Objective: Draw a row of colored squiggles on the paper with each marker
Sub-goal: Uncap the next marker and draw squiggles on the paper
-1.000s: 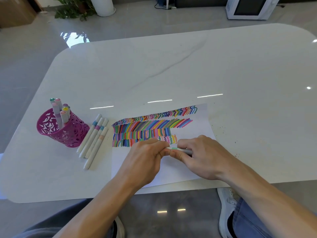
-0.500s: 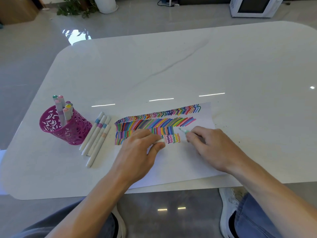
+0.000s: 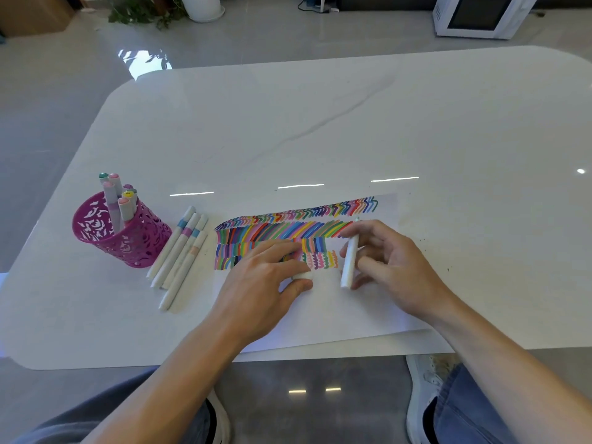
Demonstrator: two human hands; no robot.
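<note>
My right hand pinches a white marker between thumb and fingertips, the other fingers loosely curled behind it. The marker stands steeply over the paper, its far end above the band of slanted stripes and its near end above bare sheet; I cannot tell whether either end touches the paper. My left hand lies on the paper just left of the marker, palm down, and pinches a small white cap between thumb and forefinger. Between my two hands, on the paper, runs the short row of squiggles in pink, green, purple and orange, just below the rows of coloured strokes that fill the paper's far part. The paper lies on the white worktop, near its front edge. Just left of the paper four capped markers lie side by side, touching one another. Further left of the paper stands a magenta cut-out pen cup with more markers upright in it. Well beyond the paper, on the floor past the worktop, sit a white microwave and a leafy plant.
</note>
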